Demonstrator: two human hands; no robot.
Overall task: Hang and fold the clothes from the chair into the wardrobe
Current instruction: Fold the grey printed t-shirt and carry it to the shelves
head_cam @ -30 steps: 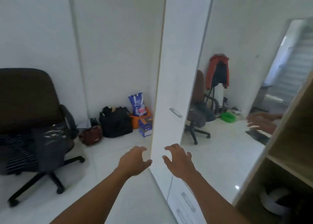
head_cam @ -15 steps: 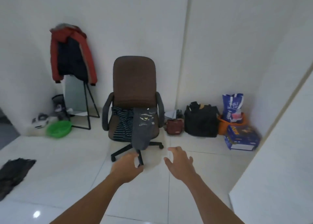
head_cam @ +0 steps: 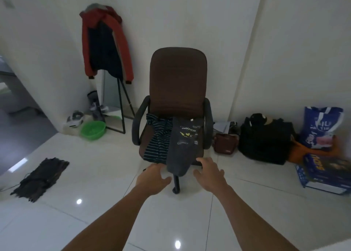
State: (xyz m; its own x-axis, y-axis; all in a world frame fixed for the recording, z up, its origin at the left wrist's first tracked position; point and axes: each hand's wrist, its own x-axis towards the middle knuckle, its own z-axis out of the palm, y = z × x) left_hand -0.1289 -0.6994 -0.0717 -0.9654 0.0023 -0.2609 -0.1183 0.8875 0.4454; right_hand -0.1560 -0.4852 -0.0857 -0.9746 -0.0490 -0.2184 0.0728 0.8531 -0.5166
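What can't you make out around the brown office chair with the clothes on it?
Head view:
- The wardrobe: outside the frame.
- Base of the brown office chair: mostly hidden by the hanging grey printed shirt, the left hand and the right hand.
- The dark striped garment: partly covered by the shirt; type unclear.
- The blue box on the floor: blurred, yellow lettering unreadable.

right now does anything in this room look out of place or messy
A dark crumpled cloth lies on the floor tiles left of the chair. The grey shirt hangs over the seat's front edge, and a red jacket is draped over the standing mirror.
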